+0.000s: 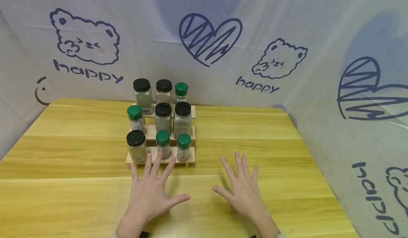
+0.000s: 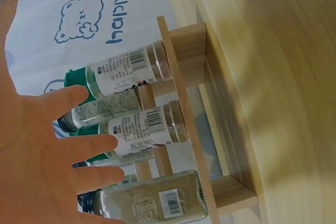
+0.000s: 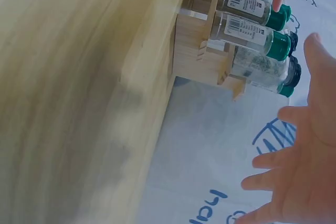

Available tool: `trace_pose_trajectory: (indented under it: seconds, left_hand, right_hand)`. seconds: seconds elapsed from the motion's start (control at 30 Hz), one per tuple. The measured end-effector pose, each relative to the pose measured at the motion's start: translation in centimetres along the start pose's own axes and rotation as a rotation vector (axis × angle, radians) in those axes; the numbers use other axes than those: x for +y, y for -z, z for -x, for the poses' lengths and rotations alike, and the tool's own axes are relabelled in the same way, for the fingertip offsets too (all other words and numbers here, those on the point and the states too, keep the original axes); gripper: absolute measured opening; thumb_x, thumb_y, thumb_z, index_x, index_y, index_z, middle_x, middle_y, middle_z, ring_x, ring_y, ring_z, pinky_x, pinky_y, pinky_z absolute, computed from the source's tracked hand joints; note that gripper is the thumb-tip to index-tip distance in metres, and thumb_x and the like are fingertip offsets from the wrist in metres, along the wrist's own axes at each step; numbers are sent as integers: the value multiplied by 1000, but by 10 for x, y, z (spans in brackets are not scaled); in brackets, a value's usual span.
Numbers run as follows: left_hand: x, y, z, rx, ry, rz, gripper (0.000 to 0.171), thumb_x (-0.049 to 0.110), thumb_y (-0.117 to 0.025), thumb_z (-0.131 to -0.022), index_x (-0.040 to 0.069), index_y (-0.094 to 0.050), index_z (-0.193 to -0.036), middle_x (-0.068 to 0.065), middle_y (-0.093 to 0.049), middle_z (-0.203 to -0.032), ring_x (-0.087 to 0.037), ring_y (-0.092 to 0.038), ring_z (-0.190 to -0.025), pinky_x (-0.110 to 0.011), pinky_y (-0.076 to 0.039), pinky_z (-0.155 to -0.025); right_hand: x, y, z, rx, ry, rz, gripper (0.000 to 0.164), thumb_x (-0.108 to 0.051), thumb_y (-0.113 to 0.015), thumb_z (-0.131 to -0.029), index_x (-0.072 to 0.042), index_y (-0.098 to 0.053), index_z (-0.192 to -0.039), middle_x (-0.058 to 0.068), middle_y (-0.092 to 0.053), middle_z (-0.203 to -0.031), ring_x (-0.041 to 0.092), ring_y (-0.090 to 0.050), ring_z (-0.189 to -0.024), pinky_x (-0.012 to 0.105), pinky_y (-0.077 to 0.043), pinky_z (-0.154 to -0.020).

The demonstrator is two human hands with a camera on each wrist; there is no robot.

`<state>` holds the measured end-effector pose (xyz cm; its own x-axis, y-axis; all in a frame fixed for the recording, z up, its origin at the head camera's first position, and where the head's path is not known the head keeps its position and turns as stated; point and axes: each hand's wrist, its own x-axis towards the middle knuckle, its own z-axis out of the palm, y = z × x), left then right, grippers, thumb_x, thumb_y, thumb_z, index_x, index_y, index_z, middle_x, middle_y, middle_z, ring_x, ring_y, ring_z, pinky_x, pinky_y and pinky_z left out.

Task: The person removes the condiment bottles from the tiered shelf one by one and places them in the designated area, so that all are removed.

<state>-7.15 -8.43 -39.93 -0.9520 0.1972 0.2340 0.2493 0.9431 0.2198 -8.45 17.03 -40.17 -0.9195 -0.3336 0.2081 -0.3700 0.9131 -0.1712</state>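
A three-tier wooden spice rack [image 1: 149,133] stands on the table, bearing several glass spice jars with black or green lids. My left hand [image 1: 149,192] is spread in front of the lowest tier, palm down, with nothing in it. Its fingertips overlap the black-lidded jar [image 1: 137,149] and come close to a green-lidded jar [image 1: 163,144] in the head view. To the right of the rack, my right hand [image 1: 245,192] is spread too, fingers straight and holding nothing. Nearest to it is the green-lidded jar [image 1: 183,147] at the right end of the bottom tier.
The wooden table [image 1: 79,202] has pale yellow grain and rounded far corners. Behind it and along its right side hangs a white cloth [image 1: 274,15] printed with bears, hearts and the word happy. The back tier holds two black-lidded jars and one green-lidded jar [image 1: 181,91].
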Motion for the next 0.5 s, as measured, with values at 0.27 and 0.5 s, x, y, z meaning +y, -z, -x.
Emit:
trace_pose_trajectory:
  seconds: [0.27, 0.5]
  left_hand:
    - [-8, 1, -1, 51, 20, 50, 91, 80, -43, -66, 21, -42, -135, -14, -35, -138, -38, -25, -127, -65, -12, -94]
    - [-17, 1, -2, 107, -11, 134, 82, 67, -52, -73, 13, -44, -133, -17, -41, -132, -34, -32, -123, -59, -21, -95]
  right_hand:
    - [1, -3, -6, 91, 3, -190, 70, -43, -57, -84, -11, -29, -140, 21, -21, -141, 37, -20, -128, 61, -18, -95]
    - [0, -5, -12, 183, -5, -378, 61, -29, -61, -84, -5, -36, -134, 20, -32, -136, 38, -31, -122, 59, -24, -94]
